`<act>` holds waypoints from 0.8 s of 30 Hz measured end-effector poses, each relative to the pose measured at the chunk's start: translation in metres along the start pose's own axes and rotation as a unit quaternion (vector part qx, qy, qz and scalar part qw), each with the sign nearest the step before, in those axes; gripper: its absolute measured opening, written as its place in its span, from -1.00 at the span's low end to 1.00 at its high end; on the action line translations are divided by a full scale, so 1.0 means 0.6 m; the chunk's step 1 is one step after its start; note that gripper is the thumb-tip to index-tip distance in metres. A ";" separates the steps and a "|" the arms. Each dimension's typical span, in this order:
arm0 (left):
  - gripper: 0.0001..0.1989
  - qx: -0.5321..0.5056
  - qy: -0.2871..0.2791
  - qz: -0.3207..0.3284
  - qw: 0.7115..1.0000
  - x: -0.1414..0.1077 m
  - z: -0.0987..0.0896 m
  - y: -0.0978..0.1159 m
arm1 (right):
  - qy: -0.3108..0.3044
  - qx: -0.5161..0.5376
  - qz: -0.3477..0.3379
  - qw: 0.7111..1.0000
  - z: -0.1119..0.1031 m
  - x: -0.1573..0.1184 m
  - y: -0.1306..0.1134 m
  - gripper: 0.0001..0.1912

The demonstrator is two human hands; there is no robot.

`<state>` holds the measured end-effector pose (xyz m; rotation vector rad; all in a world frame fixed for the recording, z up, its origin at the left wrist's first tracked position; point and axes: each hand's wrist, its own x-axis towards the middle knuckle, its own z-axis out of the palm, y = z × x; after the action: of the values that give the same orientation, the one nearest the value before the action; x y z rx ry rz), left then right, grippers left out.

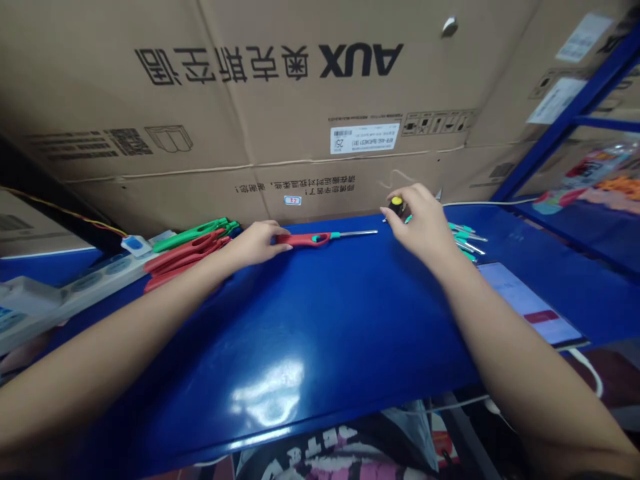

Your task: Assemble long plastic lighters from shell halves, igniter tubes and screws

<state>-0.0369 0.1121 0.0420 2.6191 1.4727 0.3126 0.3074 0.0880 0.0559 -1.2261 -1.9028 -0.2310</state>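
My left hand (255, 245) grips the handle end of a red long-necked lighter (300, 240) lying along the blue table. The lighter has a turquoise trigger and collar, and its metal tube points right. In my right hand (423, 223) is a stubby screwdriver (397, 203) with a black body and yellow cap, pinched between thumb and fingers to the right of the tube's tip. Beside my left wrist lies a pile of red and green lighter handles (193, 237). Several turquoise pieces with metal tubes (467, 240) lie behind my right wrist, partly hidden by it.
A large cardboard box (280, 140) with upside-down print walls off the back of the blue table (340, 327). At the left runs a white power strip (100, 277) with plugs. A lit phone or tablet (530, 300) lies at the right, near a blue metal post (565, 107).
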 end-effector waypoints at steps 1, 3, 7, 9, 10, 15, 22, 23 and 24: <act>-0.60 0.003 0.004 -0.009 1.000 0.006 0.000 -0.007 | -0.008 0.001 0.002 1.000 0.002 -0.001 0.000 -0.87; -0.57 0.009 0.008 -0.022 1.000 0.015 0.003 -0.016 | -0.023 0.002 0.004 1.000 0.005 -0.003 -0.003 -0.88; -0.58 0.020 0.002 -0.036 0.999 0.026 0.014 -0.026 | -0.043 0.001 0.005 0.999 0.006 -0.007 -0.012 -0.89; -0.58 0.026 0.005 -0.042 0.999 0.029 0.018 -0.028 | -0.052 -0.001 0.009 0.999 0.007 -0.009 -0.015 -0.90; -0.58 0.029 0.008 -0.045 0.999 0.030 0.020 -0.029 | -0.056 -0.002 0.012 0.998 0.008 -0.009 -0.016 -0.90; -0.57 0.037 0.029 -0.061 0.997 0.036 0.023 -0.033 | -0.019 -0.010 0.043 0.999 0.003 -0.003 0.000 -0.91; -0.65 0.027 0.072 -0.062 0.995 0.038 0.029 -0.040 | 0.016 -0.058 0.106 0.993 -0.020 0.013 0.044 -0.92; -0.65 0.026 0.082 -0.062 0.994 0.038 0.030 -0.040 | 0.002 -0.070 0.113 0.991 -0.020 0.014 0.048 -0.91; -0.64 0.025 0.092 -0.063 0.993 0.037 0.032 -0.040 | -0.027 -0.086 0.122 0.988 -0.020 0.014 0.051 -0.89</act>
<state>-0.0411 0.1437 0.0210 2.5798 1.7145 0.5216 0.3374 0.1022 0.0612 -1.5826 -1.7854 -0.2366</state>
